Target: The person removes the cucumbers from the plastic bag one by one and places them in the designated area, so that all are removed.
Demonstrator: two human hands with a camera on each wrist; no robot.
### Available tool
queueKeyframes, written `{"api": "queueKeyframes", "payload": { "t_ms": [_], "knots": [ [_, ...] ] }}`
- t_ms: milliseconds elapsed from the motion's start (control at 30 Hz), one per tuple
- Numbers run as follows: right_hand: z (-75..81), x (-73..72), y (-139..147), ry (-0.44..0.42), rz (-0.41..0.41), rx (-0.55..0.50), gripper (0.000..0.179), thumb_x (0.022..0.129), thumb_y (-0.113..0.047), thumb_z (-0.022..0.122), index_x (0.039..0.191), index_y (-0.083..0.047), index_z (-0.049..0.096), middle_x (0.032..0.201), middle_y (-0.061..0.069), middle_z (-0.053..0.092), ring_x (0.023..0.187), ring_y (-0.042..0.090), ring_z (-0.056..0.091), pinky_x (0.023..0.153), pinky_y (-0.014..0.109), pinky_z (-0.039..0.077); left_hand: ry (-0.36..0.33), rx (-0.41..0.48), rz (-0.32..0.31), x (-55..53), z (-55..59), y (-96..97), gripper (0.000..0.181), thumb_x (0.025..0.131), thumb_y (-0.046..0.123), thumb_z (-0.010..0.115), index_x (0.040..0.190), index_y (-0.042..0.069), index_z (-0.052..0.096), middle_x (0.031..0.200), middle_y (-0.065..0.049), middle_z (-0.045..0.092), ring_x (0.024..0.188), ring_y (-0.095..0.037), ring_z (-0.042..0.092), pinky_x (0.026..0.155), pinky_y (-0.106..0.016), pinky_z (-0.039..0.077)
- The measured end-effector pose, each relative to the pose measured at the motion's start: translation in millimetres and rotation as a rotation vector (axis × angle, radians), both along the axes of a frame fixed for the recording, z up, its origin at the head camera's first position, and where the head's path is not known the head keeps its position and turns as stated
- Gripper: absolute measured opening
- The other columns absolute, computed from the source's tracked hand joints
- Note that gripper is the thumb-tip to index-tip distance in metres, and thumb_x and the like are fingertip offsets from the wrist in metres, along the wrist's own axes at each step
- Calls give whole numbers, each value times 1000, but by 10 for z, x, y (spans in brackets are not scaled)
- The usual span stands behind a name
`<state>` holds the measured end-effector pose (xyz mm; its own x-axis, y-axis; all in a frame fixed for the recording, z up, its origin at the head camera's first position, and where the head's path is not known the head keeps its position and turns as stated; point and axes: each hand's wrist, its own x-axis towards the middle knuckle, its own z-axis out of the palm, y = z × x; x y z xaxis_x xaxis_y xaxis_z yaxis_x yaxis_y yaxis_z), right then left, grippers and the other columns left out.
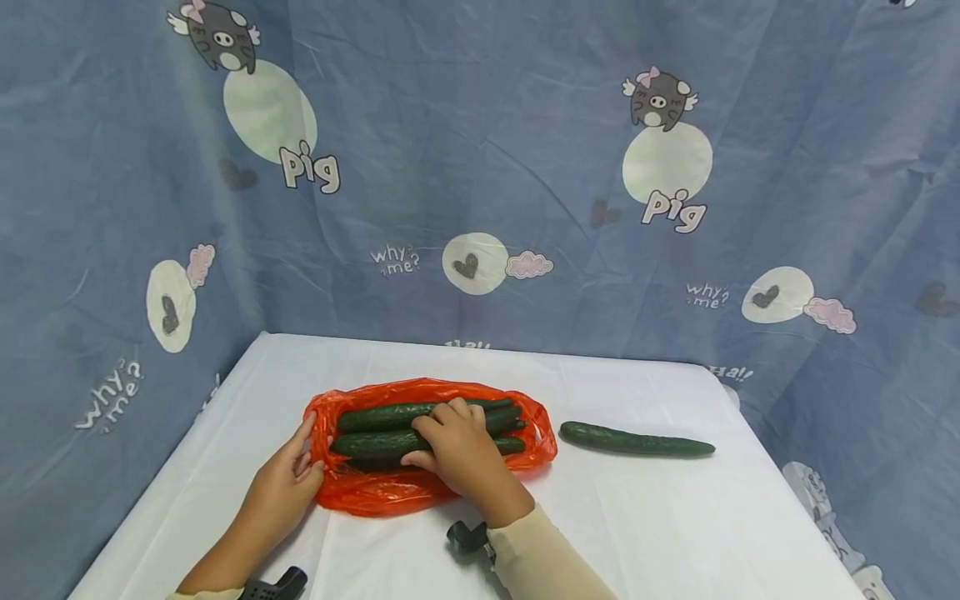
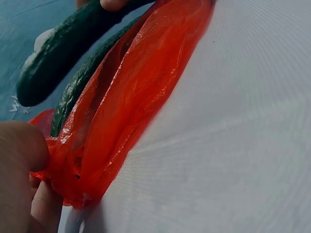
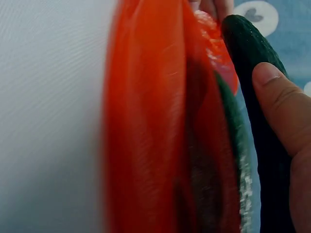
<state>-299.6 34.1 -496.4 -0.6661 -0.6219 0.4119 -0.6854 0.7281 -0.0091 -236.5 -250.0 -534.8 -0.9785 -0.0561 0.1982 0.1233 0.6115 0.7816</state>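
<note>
A red plastic bag (image 1: 378, 498) lies open on the white tabletop with several dark green cucumbers inside. My left hand (image 1: 283, 483) pinches the bag's left end, thumb and fingers on the thin plastic. Over the bag, my right hand (image 1: 467, 454) grips one cucumber (image 1: 375, 443) from above. In the right wrist view the thumb (image 3: 272, 87) presses along that cucumber's side. The left wrist view shows its near end (image 2: 41, 80) raised above another cucumber (image 2: 75, 90) at the bag's mouth. The palm hides part of the held cucumber.
To the right of the bag, a single cucumber (image 1: 637, 441) lies on the white cloth (image 1: 660, 517). A blue curtain (image 1: 480, 167) printed with pigs stands behind the table and along its sides. Black wrist devices (image 1: 467, 537) show near both forearms.
</note>
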Motion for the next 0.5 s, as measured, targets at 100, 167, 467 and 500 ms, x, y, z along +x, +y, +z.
{"api": "queueKeyframes", "payload": {
  "t_ms": [100, 167, 467, 500],
  "knots": [
    [56, 41, 13, 21, -3, -4, 52, 89, -67, 64, 120, -26, 69, 108, -7, 63, 102, 15, 49, 86, 36, 41, -5, -2, -7, -4, -7, 1, 81, 98, 3, 63, 168, 12, 22, 158, -35, 39, 135, -40, 55, 98, -40, 57],
    [94, 71, 15, 24, -5, -6, 52, 89, -68, 64, 120, -26, 69, 106, -7, 62, 101, 15, 49, 85, 36, 40, -15, -3, -9, 0, -10, -8, 82, 99, 3, 63, 168, 12, 21, 159, -36, 38, 135, -41, 55, 98, -40, 57],
    [321, 113, 42, 50, -52, -14, 54, 87, -66, 70, 120, -23, 68, 108, -7, 62, 106, 16, 52, 87, 39, 41, -24, 26, -8, 1, 9, -37, 83, 99, 3, 64, 168, 13, 21, 161, -36, 34, 135, -42, 53, 97, -40, 57],
    [347, 112, 58, 45, -61, -16, 54, 87, -66, 70, 119, -23, 69, 109, -6, 63, 107, 17, 52, 88, 40, 42, -19, 33, -7, -3, 7, -32, 82, 99, 2, 64, 168, 13, 21, 161, -36, 34, 135, -42, 53, 97, -39, 57]
  ]
}}
